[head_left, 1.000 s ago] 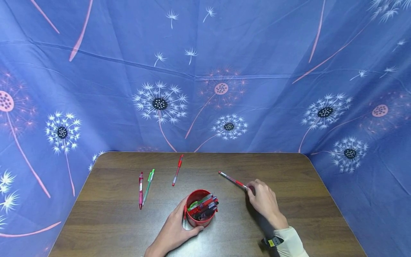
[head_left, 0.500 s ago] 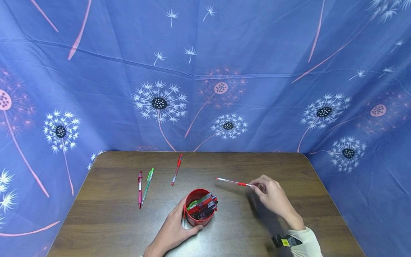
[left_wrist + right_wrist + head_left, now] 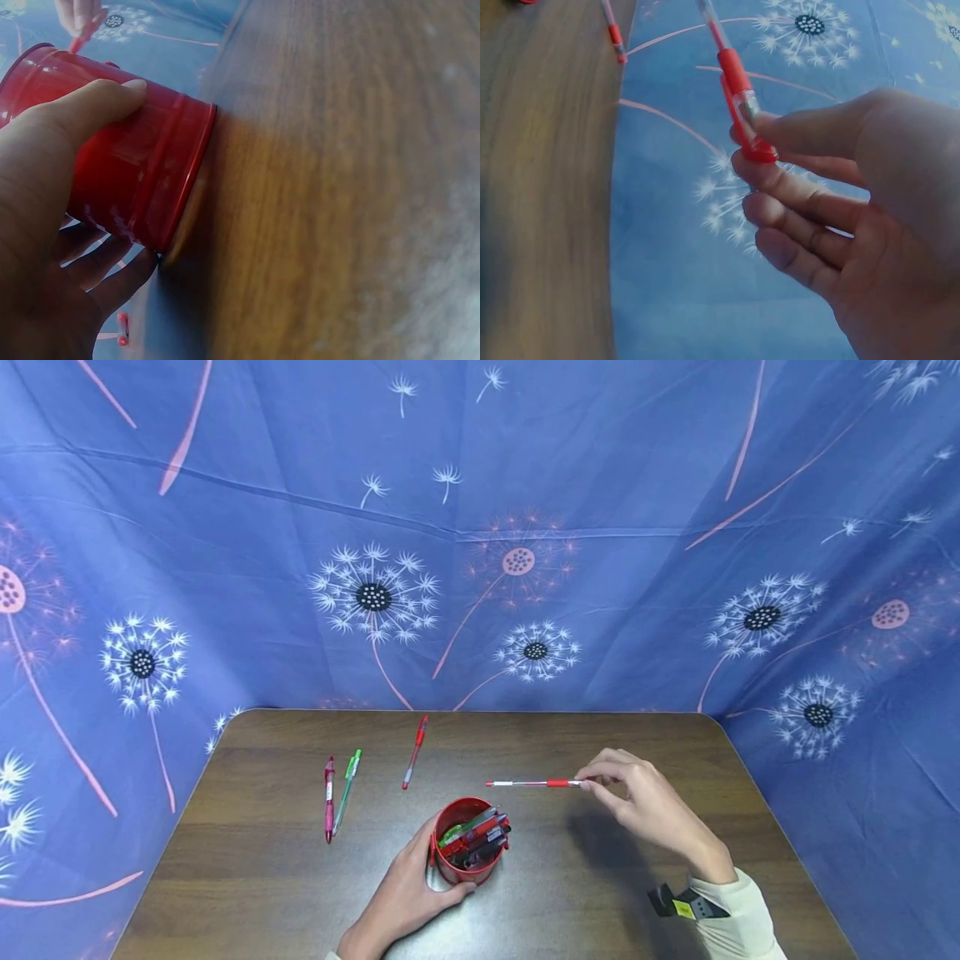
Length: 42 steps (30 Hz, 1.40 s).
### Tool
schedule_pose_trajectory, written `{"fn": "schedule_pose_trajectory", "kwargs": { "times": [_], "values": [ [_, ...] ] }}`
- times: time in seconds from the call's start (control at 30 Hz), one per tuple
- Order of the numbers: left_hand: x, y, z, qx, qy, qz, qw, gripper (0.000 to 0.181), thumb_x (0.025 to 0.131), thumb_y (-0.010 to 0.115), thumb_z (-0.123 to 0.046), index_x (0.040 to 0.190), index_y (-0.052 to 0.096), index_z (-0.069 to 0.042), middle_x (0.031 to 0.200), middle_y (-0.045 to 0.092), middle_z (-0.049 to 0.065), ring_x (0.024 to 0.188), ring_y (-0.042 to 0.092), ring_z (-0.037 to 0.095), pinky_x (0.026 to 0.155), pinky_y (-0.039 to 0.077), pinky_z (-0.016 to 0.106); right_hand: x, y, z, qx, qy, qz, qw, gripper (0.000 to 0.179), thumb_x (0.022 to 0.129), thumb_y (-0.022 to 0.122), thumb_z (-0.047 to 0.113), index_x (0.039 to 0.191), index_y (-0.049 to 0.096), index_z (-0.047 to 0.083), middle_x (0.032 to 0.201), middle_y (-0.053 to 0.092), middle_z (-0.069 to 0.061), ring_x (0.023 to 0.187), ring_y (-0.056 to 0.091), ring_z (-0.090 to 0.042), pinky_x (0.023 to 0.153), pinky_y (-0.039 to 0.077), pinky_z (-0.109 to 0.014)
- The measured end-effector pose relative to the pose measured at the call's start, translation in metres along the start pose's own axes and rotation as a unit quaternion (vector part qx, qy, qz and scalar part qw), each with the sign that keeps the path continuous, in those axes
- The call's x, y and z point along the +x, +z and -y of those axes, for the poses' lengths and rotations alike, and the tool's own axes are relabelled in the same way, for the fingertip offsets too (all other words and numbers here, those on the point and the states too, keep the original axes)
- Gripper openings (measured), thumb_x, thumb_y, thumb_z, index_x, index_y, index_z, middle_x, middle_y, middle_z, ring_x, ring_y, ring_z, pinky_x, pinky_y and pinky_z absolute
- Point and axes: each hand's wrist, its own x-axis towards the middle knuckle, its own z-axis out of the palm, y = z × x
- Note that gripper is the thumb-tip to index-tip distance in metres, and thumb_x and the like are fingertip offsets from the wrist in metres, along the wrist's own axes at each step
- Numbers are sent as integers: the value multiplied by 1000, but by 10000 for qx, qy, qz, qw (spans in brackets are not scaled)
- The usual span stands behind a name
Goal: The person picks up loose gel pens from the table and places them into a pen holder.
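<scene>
Left hand (image 3: 405, 893) is curled wide round a red cup (image 3: 142, 161) of pens (image 3: 474, 842), right hand (image 3: 648, 802) basically pinching a red pen (image 3: 559, 783).

The red cup (image 3: 142, 165) looks like painted metal — smooth and glossy, with bright highlights. The red pen (image 3: 735, 71) appears to be plastic, partly clear and shiny. The wood-grained tabletop (image 3: 225, 885) has a soft sheen — the printed backdrop (image 3: 637, 468) is matt, creased cloth.

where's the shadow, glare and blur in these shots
Head view: a soft shadow on the table below the right hand, glare near the red cup; left wrist view: highlights on the cup, blurred wood, pale glare at lower right; right wrist view: blurred wood at left.
</scene>
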Motion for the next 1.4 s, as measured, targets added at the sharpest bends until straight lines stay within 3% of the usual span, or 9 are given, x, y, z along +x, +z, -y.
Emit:
{"fn": "schedule_pose_trajectory", "kwargs": {
  "times": [0.43, 0.83, 1.2, 1.4],
  "values": [
    [0, -1, 1, 114, 9, 28, 9999, 106, 73, 100, -38, 161, 43, -28, 155, 56, -10, 139, 58, 14, 113, 51, 45, 19, -3, 26, -249, -680, 197, 9972, 18, 95, 80, 7, 106, 82, 22, 103, 69, 13, 100, 63, -5, 83, 54, -31],
    [0, -2, 1, 113, -74, 6, 9999, 103, 75, 100, -41, 160, 43, -29, 154, 56, -10, 139, 57, 14, 112, 52, 47, 38, 8, 53, -272, -577, 665, 9957, 10, 99, 79, 18, 105, 81, 25, 103, 63, 19, 104, 58, -3, 87, 55, -35],
    [-1, 1, 3, 161, -174, 47, 9997, 103, 77, 97, -49, 161, 42, -25, 154, 57, -6, 138, 58, 18, 110, 53, 50, 48, 30, 66, -270, -899, 860, 9919, 8, 99, 79, 17, 104, 82, 22, 104, 64, 14, 102, 61, -8, 86, 56, -37],
    [0, 1, 3, 66, -76, -9, 9999, 103, 76, 98, -45, 161, 41, -33, 152, 57, -12, 137, 59, 13, 111, 53, 47, 53, 37, 71, -300, -934, 995, 9902, 7, 99, 79, 18, 105, 82, 20, 104, 65, 13, 101, 62, -9, 85, 57, -36]
  ]
}}
